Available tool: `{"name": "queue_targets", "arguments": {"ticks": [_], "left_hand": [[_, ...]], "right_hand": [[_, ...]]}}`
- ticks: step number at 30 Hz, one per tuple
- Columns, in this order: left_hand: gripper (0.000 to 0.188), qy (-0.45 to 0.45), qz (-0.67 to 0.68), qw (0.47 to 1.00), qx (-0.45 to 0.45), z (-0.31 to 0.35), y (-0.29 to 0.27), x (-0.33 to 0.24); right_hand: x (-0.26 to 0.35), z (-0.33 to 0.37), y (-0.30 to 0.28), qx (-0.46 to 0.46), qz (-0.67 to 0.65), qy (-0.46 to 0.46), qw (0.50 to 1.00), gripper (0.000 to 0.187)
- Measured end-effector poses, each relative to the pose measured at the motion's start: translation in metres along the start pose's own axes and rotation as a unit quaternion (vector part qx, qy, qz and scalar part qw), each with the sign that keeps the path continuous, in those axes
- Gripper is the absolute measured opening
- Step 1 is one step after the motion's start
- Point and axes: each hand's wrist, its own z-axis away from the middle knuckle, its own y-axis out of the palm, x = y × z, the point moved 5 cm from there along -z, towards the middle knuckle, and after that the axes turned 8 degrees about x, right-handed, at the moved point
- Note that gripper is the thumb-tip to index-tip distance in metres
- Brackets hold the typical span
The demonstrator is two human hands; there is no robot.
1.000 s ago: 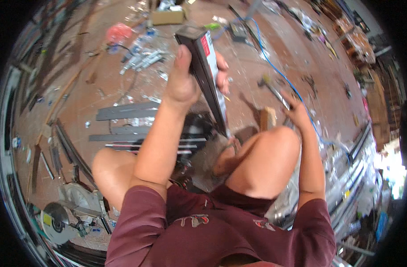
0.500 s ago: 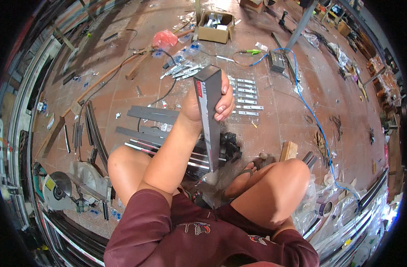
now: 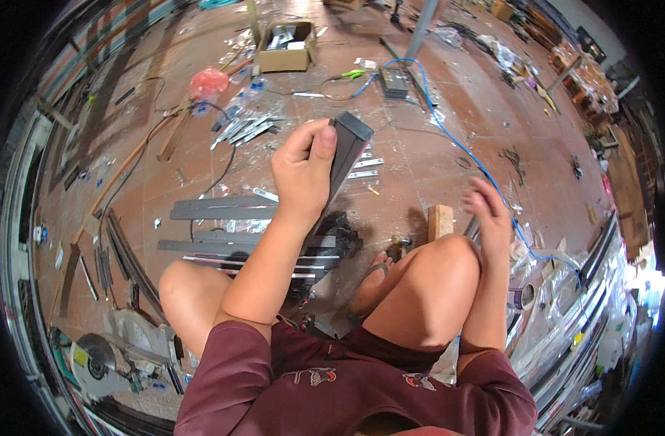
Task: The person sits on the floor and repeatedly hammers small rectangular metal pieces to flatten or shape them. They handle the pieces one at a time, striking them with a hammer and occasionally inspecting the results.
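Note:
My left hand point(image 3: 303, 171) is closed around a dark grey rectangular metal profile point(image 3: 343, 156), thumb along its side near the upper end. The profile stands tilted in front of me, its square end up, and its lower part passes behind my wrist and forearm. My right hand point(image 3: 491, 211) is raised just beyond my right knee, slightly blurred, fingers loosely bent and apart with nothing seen in them. Behind the profile, partly hidden, lie small metal strips point(image 3: 365, 168). Flat grey profiles point(image 3: 219, 208) lie on the floor left of my left forearm.
An open cardboard box point(image 3: 285, 59) and a red plastic bag point(image 3: 209, 84) stand farther off. A pile of metal strips point(image 3: 246, 131) lies nearer. A blue hose point(image 3: 459, 138) curves along the right. A wooden block point(image 3: 440, 221) stands beyond my knee; a circular saw point(image 3: 96, 360) sits lower left.
My left hand has turned the profile, so another face shows and its top leans right. My right hand has risen from beside my thigh into view. The whole view has shifted.

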Motion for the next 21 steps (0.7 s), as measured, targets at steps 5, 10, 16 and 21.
{"name": "queue_targets", "arguments": {"ticks": [5, 10, 16, 21], "left_hand": [[0.027, 0.157, -0.031, 0.986, 0.037, 0.009, 0.031, -0.019], [0.025, 0.187, -0.045, 0.979, 0.068, 0.015, 0.041, -0.035], [0.024, 0.174, -0.029, 0.971, 0.161, -0.005, 0.031, -0.040], [0.021, 0.019, 0.061, 0.988, 0.143, 0.000, 0.020, -0.027]], "right_hand": [[0.075, 0.012, 0.119, 0.186, 0.134, -0.249, 0.941, 0.055], [0.072, -0.012, 0.161, 0.277, 0.103, -0.122, 0.947, 0.036], [0.070, -0.007, 0.168, 0.257, 0.131, -0.160, 0.944, 0.027], [0.075, 0.007, 0.179, 0.273, 0.069, -0.196, 0.939, 0.023]]}}
